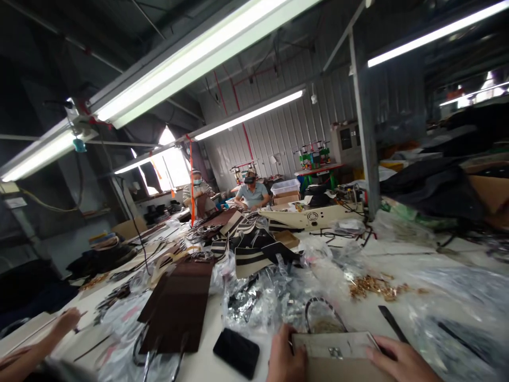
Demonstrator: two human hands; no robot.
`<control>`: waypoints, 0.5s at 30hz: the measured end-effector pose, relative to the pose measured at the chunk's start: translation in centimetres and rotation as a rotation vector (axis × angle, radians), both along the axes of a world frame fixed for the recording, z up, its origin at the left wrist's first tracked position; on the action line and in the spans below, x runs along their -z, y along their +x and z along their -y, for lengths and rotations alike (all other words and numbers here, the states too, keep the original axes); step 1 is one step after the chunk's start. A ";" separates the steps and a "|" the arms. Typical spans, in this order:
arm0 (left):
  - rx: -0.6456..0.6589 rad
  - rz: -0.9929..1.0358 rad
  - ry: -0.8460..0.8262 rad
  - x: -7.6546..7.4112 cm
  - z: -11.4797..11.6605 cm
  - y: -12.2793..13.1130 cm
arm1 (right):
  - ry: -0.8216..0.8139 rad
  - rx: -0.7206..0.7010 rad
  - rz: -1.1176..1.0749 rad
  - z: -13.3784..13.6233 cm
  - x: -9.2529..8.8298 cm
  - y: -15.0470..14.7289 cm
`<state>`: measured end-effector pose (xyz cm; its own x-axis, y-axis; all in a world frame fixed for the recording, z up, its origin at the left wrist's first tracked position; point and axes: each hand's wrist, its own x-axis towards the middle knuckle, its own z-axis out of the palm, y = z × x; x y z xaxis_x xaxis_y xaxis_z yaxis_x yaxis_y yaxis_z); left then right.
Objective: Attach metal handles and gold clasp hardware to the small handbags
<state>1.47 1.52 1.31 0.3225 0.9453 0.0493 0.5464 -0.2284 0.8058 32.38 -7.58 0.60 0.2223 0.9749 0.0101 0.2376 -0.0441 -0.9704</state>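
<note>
At the bottom of the head view, a light beige handbag (335, 366) lies between my hands. A small metal fitting shows on its pale upper panel, and a dark-and-light wrapped handle arches from its far edge. My left hand (287, 356) grips the left side of the bag, its fingers curled at the top edge. On the opposite side, my right hand (400, 361) is closed on the right edge, thumb across the front. A black phone (236, 352) rests left of my left hand. Beyond my right hand lies a dark flat strip (392, 322).
Dark brown bag pieces (178, 302) with handles lie left of the phone. Plastic bags (274, 297), striped pieces (250, 261) and gold-coloured hardware (376, 286) cover the white table. At lower left is a co-worker's hand (67, 321); two people sit at the far end.
</note>
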 end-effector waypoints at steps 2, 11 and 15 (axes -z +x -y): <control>0.015 -0.012 0.022 -0.3 0.5 0.1 | 0.011 0.026 -0.024 0.7 -0.3 -0.5; -0.002 0.016 -0.013 -0.7 0.9 0.1 | -0.071 0.079 -0.063 2.4 -1.8 -1.6; -0.002 0.070 0.023 0.0 2.3 -0.5 | -0.117 0.063 -0.138 4.2 -2.3 -1.9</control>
